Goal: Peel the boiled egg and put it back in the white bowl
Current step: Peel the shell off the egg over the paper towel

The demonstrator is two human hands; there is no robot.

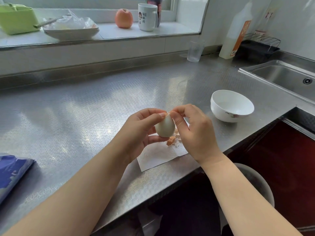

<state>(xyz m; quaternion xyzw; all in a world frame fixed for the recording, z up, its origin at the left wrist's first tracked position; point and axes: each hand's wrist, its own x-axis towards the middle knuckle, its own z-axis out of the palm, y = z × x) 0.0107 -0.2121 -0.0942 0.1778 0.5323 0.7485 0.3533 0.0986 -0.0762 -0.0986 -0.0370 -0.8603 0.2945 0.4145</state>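
Observation:
My left hand [139, 132] holds a boiled egg [165, 127] upright between thumb and fingers, above a white paper napkin [158, 155]. The egg's visible surface is smooth and pale, with a small brown bit of shell at its top. My right hand [192, 128] pinches that shell bit at the egg's tip. Brown shell pieces [172, 140] lie on the napkin under the egg. The white bowl [232, 105] stands to the right on the steel counter, with nothing in it.
A sink [288, 77] is at the far right, and a clear glass [195, 51] and a white bottle [235, 36] at the back. On the window sill sit an apple [124, 18], a mug [147, 17] and a dish [71, 31]. A blue packet [12, 172] lies left.

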